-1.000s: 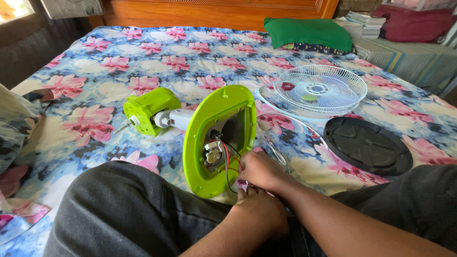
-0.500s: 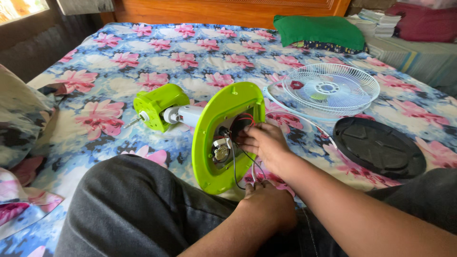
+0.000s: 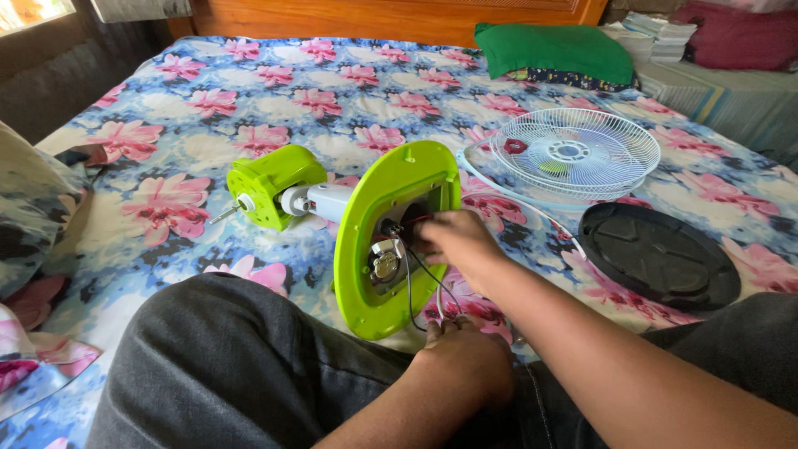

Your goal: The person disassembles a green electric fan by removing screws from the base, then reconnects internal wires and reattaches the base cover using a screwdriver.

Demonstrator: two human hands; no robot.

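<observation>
A dismantled lime-green table fan lies on the flowered bedsheet. Its round base (image 3: 366, 249) stands on edge with the open underside facing me, and the white neck joins it to the green motor housing (image 3: 264, 183). My right hand (image 3: 457, 243) reaches into the base's cavity, fingertips at the red and black wires beside a round metal part (image 3: 385, 264); the fingertips are blurred and partly hidden. My left hand (image 3: 467, 366) rests below the base, curled closed where the black and white wires (image 3: 420, 303) hang down.
A white fan grille (image 3: 573, 154) lies at the right, with a black round base cover (image 3: 657, 256) in front of it. A green cloth (image 3: 557, 50) and stacked books (image 3: 657, 37) sit at the headboard. A pillow (image 3: 29, 208) is at the left, and my knee (image 3: 216, 357) is in front.
My right hand has risen from the base's lower edge into its cavity. My left hand has stayed low by the wires. The view has drawn closer.
</observation>
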